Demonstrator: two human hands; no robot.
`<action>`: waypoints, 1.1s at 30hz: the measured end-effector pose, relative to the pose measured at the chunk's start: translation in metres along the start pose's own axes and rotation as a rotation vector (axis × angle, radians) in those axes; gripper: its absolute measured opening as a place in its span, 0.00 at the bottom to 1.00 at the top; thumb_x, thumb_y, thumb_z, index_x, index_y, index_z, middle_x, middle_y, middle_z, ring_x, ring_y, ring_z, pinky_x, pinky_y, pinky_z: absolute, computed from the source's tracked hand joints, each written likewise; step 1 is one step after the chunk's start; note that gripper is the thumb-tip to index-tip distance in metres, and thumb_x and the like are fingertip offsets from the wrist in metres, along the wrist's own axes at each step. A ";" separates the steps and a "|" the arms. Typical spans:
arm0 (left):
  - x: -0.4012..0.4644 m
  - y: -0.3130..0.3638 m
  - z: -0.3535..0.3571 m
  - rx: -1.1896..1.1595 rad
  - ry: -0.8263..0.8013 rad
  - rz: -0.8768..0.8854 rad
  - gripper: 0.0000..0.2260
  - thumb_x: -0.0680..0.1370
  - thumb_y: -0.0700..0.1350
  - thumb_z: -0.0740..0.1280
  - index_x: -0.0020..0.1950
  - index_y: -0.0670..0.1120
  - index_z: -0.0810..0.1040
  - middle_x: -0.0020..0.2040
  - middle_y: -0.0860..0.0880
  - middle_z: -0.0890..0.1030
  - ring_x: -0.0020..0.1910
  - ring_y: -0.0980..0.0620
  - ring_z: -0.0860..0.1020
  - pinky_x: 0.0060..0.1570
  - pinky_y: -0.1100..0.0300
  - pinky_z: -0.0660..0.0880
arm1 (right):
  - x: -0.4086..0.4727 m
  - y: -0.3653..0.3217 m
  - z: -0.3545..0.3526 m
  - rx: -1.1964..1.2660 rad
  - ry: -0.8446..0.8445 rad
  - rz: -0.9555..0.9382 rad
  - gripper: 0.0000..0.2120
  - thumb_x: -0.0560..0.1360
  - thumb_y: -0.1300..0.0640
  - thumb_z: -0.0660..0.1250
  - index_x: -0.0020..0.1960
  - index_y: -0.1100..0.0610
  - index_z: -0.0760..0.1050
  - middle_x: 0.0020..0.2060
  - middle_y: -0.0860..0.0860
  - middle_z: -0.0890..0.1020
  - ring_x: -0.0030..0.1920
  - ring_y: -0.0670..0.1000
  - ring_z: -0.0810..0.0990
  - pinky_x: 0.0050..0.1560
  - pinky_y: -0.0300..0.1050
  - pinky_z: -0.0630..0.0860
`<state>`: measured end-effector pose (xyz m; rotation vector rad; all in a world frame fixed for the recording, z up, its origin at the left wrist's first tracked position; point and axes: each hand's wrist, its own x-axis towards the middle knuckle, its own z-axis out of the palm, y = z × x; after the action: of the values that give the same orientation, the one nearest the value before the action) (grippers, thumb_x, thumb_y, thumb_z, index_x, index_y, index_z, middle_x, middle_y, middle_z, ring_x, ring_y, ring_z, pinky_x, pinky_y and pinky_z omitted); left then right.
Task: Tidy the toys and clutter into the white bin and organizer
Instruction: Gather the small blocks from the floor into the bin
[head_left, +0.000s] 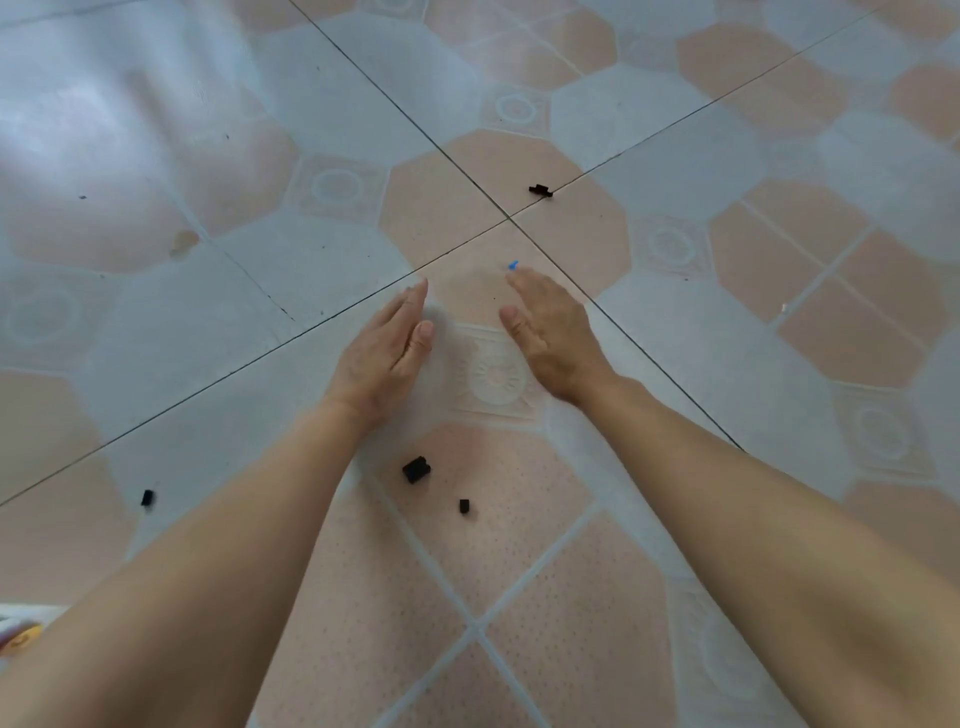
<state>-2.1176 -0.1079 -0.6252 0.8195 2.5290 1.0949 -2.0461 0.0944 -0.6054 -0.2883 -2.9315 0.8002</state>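
A: Both arms reach out over the tiled floor (727, 130). The left hand (384, 348) and right hand (550, 332) have straight fingers, holding nothing.

B: Gathering step, I'd say. The blue piece (514, 265) lies just beyond the right fingertips, so a pinch looks next.

A: Count: 1 blue piece, 4 black pieces: far one (541, 190), bigger block (416, 469), small one (464, 506), left one (147, 498).

B: White bin and organizer? Not in view.

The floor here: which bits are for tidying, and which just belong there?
For tidying:
blue bit by the right hand
black clip
black block
small black piece
black piece far left

Just there:
floor tiles
brown stain
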 end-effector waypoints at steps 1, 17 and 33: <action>0.005 -0.001 0.000 -0.002 0.005 0.010 0.29 0.77 0.61 0.47 0.76 0.52 0.57 0.73 0.50 0.67 0.68 0.48 0.72 0.69 0.49 0.66 | 0.013 0.006 -0.005 -0.006 0.030 0.020 0.30 0.78 0.44 0.50 0.73 0.61 0.65 0.72 0.58 0.68 0.73 0.55 0.64 0.72 0.46 0.57; 0.018 -0.007 0.001 0.055 0.048 0.050 0.27 0.78 0.59 0.46 0.76 0.53 0.60 0.73 0.52 0.67 0.64 0.50 0.75 0.64 0.53 0.71 | 0.157 0.051 -0.002 -0.088 -0.169 0.098 0.25 0.82 0.47 0.53 0.75 0.58 0.61 0.76 0.56 0.59 0.76 0.56 0.56 0.76 0.49 0.51; -0.030 0.011 0.002 -0.073 -0.073 0.070 0.32 0.75 0.59 0.48 0.76 0.45 0.60 0.75 0.47 0.65 0.73 0.54 0.64 0.70 0.69 0.57 | -0.039 -0.030 0.038 0.024 -0.305 -0.237 0.32 0.78 0.40 0.45 0.78 0.54 0.55 0.77 0.51 0.58 0.77 0.50 0.54 0.76 0.55 0.52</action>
<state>-2.0881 -0.1187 -0.6182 0.9179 2.4023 1.1498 -2.0177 0.0419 -0.6240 0.1992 -3.1455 0.9125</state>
